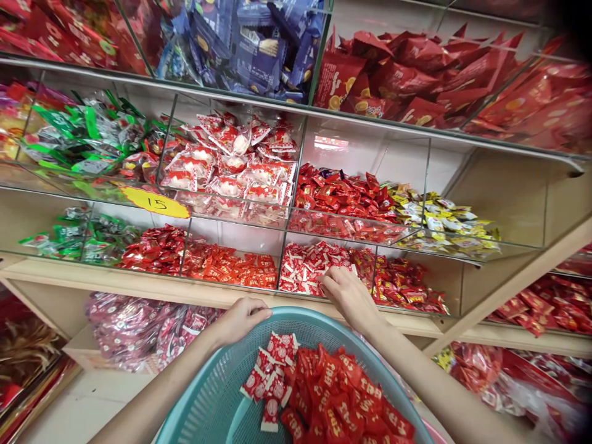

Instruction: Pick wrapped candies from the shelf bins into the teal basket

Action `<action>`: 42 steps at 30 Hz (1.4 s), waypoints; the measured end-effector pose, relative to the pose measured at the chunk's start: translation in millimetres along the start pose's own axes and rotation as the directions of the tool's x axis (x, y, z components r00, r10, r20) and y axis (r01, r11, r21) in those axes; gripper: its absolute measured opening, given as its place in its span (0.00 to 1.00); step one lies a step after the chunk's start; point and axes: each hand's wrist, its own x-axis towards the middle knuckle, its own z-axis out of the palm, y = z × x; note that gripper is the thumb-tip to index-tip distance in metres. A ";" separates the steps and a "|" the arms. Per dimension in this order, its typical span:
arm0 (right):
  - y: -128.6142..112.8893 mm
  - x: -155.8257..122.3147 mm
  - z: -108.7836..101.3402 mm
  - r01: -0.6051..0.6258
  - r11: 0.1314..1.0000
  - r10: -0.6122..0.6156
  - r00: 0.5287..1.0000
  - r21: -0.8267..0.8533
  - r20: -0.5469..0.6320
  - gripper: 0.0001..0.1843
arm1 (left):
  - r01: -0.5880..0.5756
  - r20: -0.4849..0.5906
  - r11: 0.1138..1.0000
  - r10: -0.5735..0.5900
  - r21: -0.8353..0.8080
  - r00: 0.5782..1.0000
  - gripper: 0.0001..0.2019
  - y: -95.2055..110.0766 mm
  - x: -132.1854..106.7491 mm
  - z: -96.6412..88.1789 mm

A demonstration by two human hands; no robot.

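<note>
My left hand [241,320] grips the rim of a teal plastic basket [203,394], with its fingers closed over the edge. Inside the basket, several red-and-white wrapped candies [276,385] lie on the left beside a larger heap of plain red wrapped candies [340,394]. My right hand [346,296] reaches past the basket to a low shelf compartment of loose red-and-white wrapped candies [309,262]. Its fingers are curled closed at the near edge of that pile. What they hold, if anything, is hidden behind the hand.
Clear dividers and front panels [231,209] split the shelves into compartments of wrapped sweets. A yellow price tag [156,202] reading 15 hangs on the front. The wooden shelf edge [139,280] runs behind the basket. Bagged goods [124,327] sit below, and a slanted wooden post [522,268] stands right.
</note>
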 end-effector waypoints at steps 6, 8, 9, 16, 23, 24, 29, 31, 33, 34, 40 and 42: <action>0.3 11.6 -3.0 0.193 0.972 -0.180 0.979 -0.134 0.099 0.06 | 0.008 0.000 1.000 -0.008 -0.012 1.000 0.20 2.0 -0.6 0.2; -1.3 14.4 -2.4 0.219 0.965 -0.204 0.973 -0.142 0.113 0.07 | 0.010 0.003 1.000 -0.010 -0.017 1.000 0.21 2.4 -0.7 0.3; -1.5 15.6 -1.6 0.222 0.964 -0.207 0.972 -0.146 0.114 0.07 | 0.012 0.004 1.000 -0.012 -0.019 1.000 0.21 2.5 -0.7 0.2; 5.5 12.7 -2.8 0.088 0.991 -0.091 0.995 -0.101 -0.031 0.07 | 0.009 0.002 1.000 -0.008 -0.008 1.000 0.20 5.8 -0.4 -1.2; -24.7 -17.3 -28.3 -0.072 0.929 0.144 0.974 0.364 -0.174 0.11 | 0.007 0.002 1.000 -0.007 0.007 1.000 0.19 7.9 0.0 -0.7; -34.3 -22.7 -28.9 -0.093 0.892 0.169 0.976 0.442 -0.135 0.11 | 0.006 0.001 1.000 -0.006 0.009 1.000 0.19 7.2 -0.1 -0.4; -79.4 -47.7 -6.4 -0.298 0.705 0.150 0.950 0.644 0.275 0.10 | 0.000 0.003 1.000 0.000 -0.002 1.000 0.18 4.4 -0.3 0.5; -91.3 -53.8 7.6 -0.387 0.670 0.115 0.897 0.634 0.426 0.10 | 0.003 0.003 1.000 -0.003 -0.009 1.000 0.18 4.6 -0.5 0.5; -100.0 -56.6 19.3 -0.442 0.661 0.092 0.850 0.607 0.519 0.09 | 0.004 0.001 1.000 -0.004 -0.012 1.000 0.18 5.0 -0.7 0.3; -103.6 -57.0 23.8 -0.455 0.661 0.078 0.833 0.597 0.548 0.09 | 0.005 0.001 1.000 -0.005 -0.013 1.000 0.18 5.2 -0.8 0.3; -120.9 -59.5 38.6 -0.419 0.671 -0.069 0.786 0.612 0.614 0.08 | 0.012 0.003 1.000 -0.012 -0.014 1.000 0.19 1.6 -0.5 0.5; -123.3 -62.4 40.3 -0.358 0.706 -0.136 0.779 0.612 0.612 0.09 | 0.008 -0.007 1.000 -0.008 -0.006 1.000 0.19 -0.4 -0.2 0.9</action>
